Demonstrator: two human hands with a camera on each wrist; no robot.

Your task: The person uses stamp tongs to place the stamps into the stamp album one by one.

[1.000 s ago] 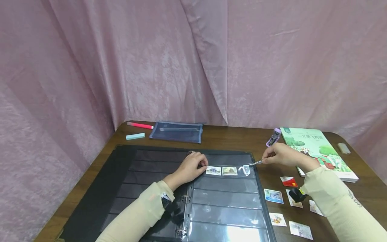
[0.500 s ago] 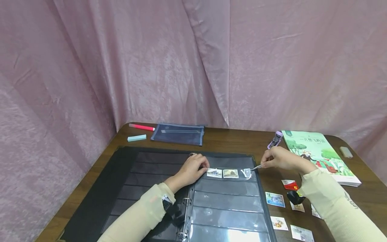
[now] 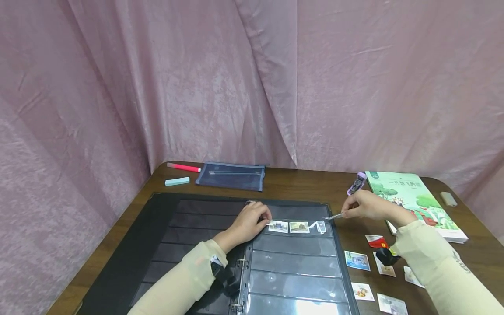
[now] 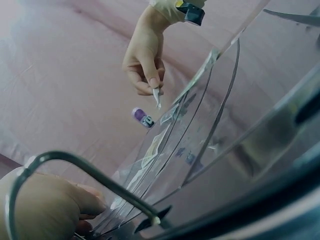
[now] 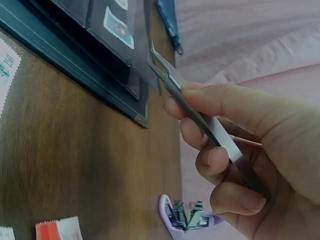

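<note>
My right hand (image 3: 364,205) grips steel tweezers (image 5: 200,122) with bent tips. The tips are parted, with nothing between them, and stand just above the third stamp (image 3: 321,226) near the right edge of the black stamp album (image 3: 126,245). Two more stamps, a bluish one (image 3: 278,226) and a yellowish one (image 3: 299,227), sit in the same row of the right page (image 3: 295,262). My left hand (image 3: 247,222) is at that row's left end, thumb and finger pinching the clear pocket strip (image 4: 150,155) beside the bluish stamp; the fingertips are partly hidden.
Several loose stamps, including a blue one (image 3: 357,260) and a red one (image 3: 376,241), lie right of the album. Metal rings (image 3: 236,307) stand at its spine. Behind are a pencil pouch (image 3: 230,176), a pink pen (image 3: 183,167), a light-blue stick (image 3: 177,181), a purple-capped item (image 3: 357,183), a green book (image 3: 417,201) and an eraser (image 3: 448,199).
The tweezers' tips dipped to the third stamp's upper right corner half a second ago and now stand slightly above it. My left hand keeps its place.
</note>
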